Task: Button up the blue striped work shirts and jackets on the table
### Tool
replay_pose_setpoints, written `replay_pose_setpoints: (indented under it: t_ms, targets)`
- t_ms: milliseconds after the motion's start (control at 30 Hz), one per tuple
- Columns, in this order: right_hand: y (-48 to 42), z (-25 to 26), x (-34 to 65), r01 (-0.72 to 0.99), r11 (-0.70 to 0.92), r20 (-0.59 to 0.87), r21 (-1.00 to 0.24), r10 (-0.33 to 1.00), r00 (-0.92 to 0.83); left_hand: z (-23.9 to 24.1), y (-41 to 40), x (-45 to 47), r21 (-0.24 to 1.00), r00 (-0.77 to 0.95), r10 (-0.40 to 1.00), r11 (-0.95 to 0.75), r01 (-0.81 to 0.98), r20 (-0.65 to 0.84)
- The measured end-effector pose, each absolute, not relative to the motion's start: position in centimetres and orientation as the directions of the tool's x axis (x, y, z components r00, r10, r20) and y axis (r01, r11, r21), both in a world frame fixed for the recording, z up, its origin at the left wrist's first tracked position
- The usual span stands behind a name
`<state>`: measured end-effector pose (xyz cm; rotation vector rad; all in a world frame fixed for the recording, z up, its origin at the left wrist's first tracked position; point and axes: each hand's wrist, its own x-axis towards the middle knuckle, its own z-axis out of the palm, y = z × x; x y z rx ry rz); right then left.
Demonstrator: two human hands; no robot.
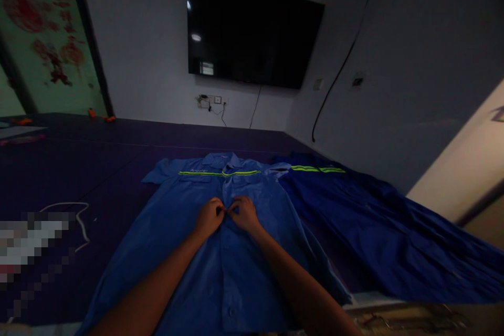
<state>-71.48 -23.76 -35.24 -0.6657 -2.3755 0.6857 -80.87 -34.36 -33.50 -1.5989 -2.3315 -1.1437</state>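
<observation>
A light blue work shirt [189,252] with a yellow reflective chest stripe lies flat, front up, on a dark purple surface [71,168]. My left hand [210,216] and my right hand [244,214] meet at the shirt's front placket, mid-chest. Both hands are closed, fingertips pinching the fabric edges at the button line. Whether a button sits between the fingers is hidden. My forearms reach in from the bottom edge.
A darker blue garment [378,226] with the same reflective stripe lies spread to the right. A white cord [81,220] loops on the surface at left. A black TV [252,31] hangs on the far wall. A pale ledge [413,315] runs at bottom right.
</observation>
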Motion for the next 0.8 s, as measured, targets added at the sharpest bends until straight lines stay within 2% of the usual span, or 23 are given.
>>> replay_pose_setpoints:
  t_ms: [333, 633, 800]
  targets:
    - [-23.09, -35.59, -71.82, 0.174, 0.731, 0.456, -0.66, 0.573, -0.681, -32.76, -34.79, -80.04, 0.33, -0.497, 0.795, 0.392, 0.859, 0.348]
    - [-23.06, -35.39, -71.58, 0.169, 0.781, 0.474, -0.601, 0.519, -0.712, -32.92, -34.64, -80.24, 0.268, -0.426, 0.836, 0.347, 0.899, 0.346]
    - [-23.25, -34.83, -71.34, 0.133, 0.859, 0.455, -0.495, 0.386, -0.802, -33.07, -34.57, -80.33, 0.307, -0.41, 0.848, 0.313, 0.899, 0.336]
